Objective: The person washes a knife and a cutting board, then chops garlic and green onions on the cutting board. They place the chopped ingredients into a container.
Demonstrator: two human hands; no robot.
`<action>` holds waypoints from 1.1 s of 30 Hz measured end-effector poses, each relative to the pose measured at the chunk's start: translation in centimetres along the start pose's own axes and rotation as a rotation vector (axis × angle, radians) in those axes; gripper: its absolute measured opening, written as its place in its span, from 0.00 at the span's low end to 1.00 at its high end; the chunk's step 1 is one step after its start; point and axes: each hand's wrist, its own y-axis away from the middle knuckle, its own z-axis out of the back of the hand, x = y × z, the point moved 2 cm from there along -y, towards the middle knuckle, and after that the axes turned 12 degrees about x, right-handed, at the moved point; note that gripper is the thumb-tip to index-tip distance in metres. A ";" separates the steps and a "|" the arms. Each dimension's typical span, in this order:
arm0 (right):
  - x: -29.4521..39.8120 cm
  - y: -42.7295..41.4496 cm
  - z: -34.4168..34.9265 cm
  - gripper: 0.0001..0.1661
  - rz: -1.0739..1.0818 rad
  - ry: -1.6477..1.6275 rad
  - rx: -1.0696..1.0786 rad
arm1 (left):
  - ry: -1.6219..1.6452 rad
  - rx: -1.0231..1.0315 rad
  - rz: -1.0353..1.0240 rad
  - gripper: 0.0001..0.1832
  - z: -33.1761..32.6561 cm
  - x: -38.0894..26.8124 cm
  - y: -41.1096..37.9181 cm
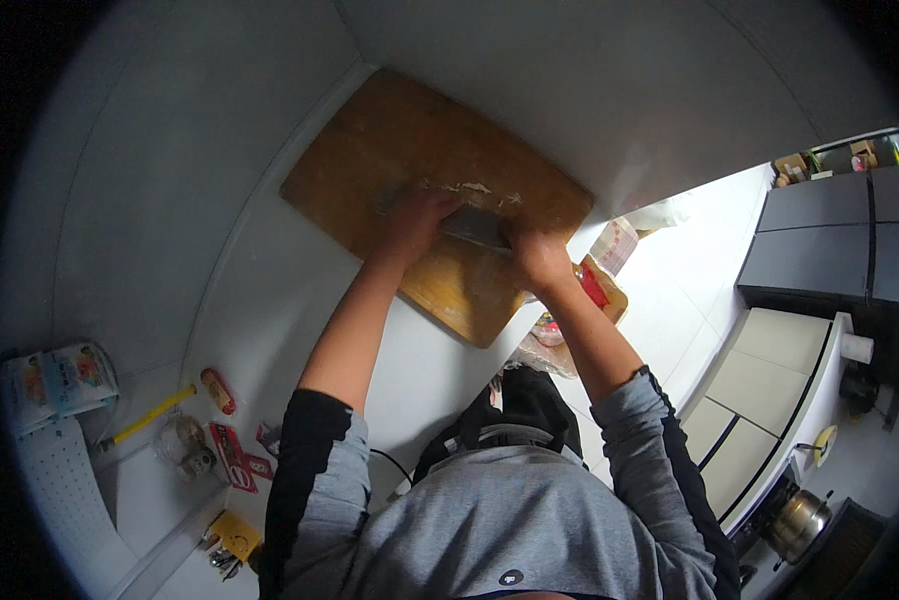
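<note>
A large wooden board (487,150) lies on the white counter (307,300), close to the wall. Over its front half, both hands hold a flat grey metal blade (476,226), perhaps a kitchen cleaver. My left hand (417,221) grips it toward its left part, and a bit of grey shows beyond that hand. At the right end is my right hand (536,253), its fingers curled round and hiding whatever handle there is. Pale scraps (473,187), like dough, form a broken line on the wood just beyond the blade.
Packages (596,289) and a plastic bag (547,349) sit below the board's right corner. At left are a yellow stick-like tool (153,416), jars (194,457), a red packet (218,390) and a tissue pack (59,386). A metal pot (798,525) stands across the room, near cabinets (764,375).
</note>
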 end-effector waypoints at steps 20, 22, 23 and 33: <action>-0.5 12.5 -0.7 0.25 0.026 -1.957 0.450 | 2.424 -0.389 -0.647 0.36 2.9 -10.3 -0.5; -0.5 13.6 -0.6 0.32 -0.015 -1.939 0.461 | 2.371 -0.414 -0.571 0.36 3.0 -11.0 -0.9; -0.5 14.0 -0.6 0.35 -0.036 -1.929 0.468 | 2.355 -0.453 -0.482 0.36 2.8 -11.6 -0.8; -1.3 14.8 0.5 0.42 -0.025 -1.858 0.333 | 2.361 -0.379 -0.277 0.31 1.2 -15.4 0.0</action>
